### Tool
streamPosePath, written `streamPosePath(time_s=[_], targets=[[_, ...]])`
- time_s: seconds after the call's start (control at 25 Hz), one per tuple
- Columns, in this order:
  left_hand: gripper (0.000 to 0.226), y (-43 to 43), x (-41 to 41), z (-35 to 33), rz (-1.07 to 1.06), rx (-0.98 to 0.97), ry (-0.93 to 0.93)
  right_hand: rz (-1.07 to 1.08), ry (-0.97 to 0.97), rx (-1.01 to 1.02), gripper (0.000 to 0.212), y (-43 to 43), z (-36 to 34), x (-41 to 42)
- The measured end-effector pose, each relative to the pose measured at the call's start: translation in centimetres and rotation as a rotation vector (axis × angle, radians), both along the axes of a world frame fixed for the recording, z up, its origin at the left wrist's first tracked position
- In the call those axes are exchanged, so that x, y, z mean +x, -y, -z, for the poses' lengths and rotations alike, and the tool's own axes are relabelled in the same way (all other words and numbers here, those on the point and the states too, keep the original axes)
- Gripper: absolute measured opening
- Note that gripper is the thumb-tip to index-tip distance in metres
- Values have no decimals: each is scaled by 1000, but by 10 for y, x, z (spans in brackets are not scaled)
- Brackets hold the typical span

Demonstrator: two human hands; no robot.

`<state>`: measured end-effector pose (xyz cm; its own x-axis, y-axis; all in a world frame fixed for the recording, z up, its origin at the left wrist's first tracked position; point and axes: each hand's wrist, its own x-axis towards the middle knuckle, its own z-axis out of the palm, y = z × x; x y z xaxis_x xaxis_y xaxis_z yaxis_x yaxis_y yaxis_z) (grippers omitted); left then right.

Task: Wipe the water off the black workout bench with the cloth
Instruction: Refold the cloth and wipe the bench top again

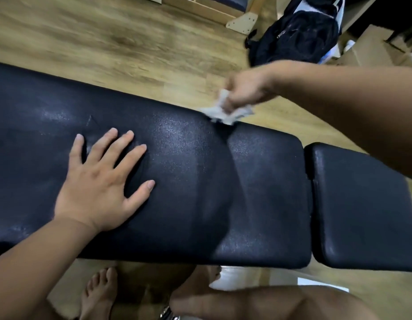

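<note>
White and crumpled, the cloth (225, 113) is bunched in the right hand (245, 88), whose fingers curl down round it. The hand is blurred, so the finer detail of the hold cannot be read. The cloth touches the far edge of the black bench (200, 181), its loose ends spread on the padding just under the hand.

Nearer the person and to the left of the grip, the left hand (101, 183) lies flat on the bench, fingers straight and spread, holding nothing. Between the two hands the padding shows a speckled sheen — whether that is water cannot be told.

To the right of the grip, across a narrow gap, lies the bench's shorter pad (362, 204). Beyond the grip a black backpack (297, 35) stands on the wood floor (108, 42). A bare foot (98, 294) shows below the bench's near edge.
</note>
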<state>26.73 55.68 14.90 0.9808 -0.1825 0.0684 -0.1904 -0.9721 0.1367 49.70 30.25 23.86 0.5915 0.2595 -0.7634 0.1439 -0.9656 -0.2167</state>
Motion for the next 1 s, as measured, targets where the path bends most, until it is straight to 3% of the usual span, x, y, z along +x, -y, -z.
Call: streamPosePath(time_s=[0.08,0.16,0.28,0.36,0.48,0.6,0.72,0.84,1.0], targets=[[71,-1,0,2,-8,-18,14,-20,10,-314,12,71,-5,-11],[71,-1,-1,3,-14,-28,28,144,-73,-425,18,114,-17,-22],[70,-1,2,1,8,-44,29,179,-21,-265,13,78,-8,-12],[70,-2,1,1,11,-41,28,129,8,-70,29,15,7,-7],[70,-1,0,1,3,-29,23,119,-9,101,28,-48,12,-2],[70,-4,0,1,9,-42,19,55,20,-134,13,30,5,-3],[70,-4,0,2,-4,-29,19,167,-35,-398,17,120,-11,-21],[70,-1,1,0,-3,-31,2,207,-67,-235,30,98,-8,-16],[70,-5,0,-2,-15,-36,-3,125,-64,-10,35,-30,9,8]])
